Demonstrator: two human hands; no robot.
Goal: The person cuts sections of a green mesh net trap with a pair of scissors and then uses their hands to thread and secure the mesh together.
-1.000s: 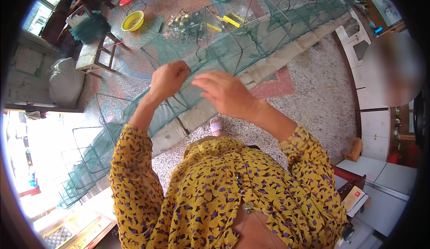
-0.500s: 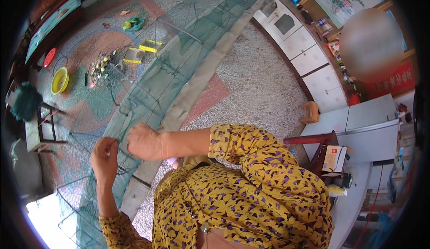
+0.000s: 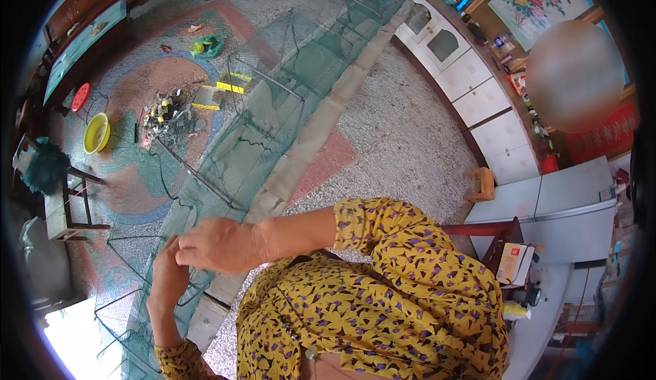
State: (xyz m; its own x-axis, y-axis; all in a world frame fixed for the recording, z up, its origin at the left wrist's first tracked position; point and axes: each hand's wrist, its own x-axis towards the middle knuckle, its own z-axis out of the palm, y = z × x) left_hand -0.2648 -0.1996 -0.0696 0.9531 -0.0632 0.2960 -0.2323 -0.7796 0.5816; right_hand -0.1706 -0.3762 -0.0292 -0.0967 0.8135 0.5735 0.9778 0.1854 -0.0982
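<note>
1. The right hand is bending its fingers narrowly over the tips of the left hand; whether either is pinching a strand, I cannot tell.
2. The left hand is pointing its fingers up toward twelve o'clock, its tips partly covered by the right.
3. Both hands are overlapping the green framed net in view; whether they are touching it, I cannot tell.
4. From the hands, the net is stretching toward one o'clock and, more briefly, toward seven, so its long axis is running one to seven. The right hand is lying nearer the one o'clock stretch, the left nearer the seven o'clock end.
5. A dark frame bar is slanting across the net, near the hands at about twelve.
6. A pale strip is running along the net's right-hand edge.
7. Farther out, a mixed pile is sitting just before twelve, a yellow basin near eleven, and white cabinets are standing around two.
</note>
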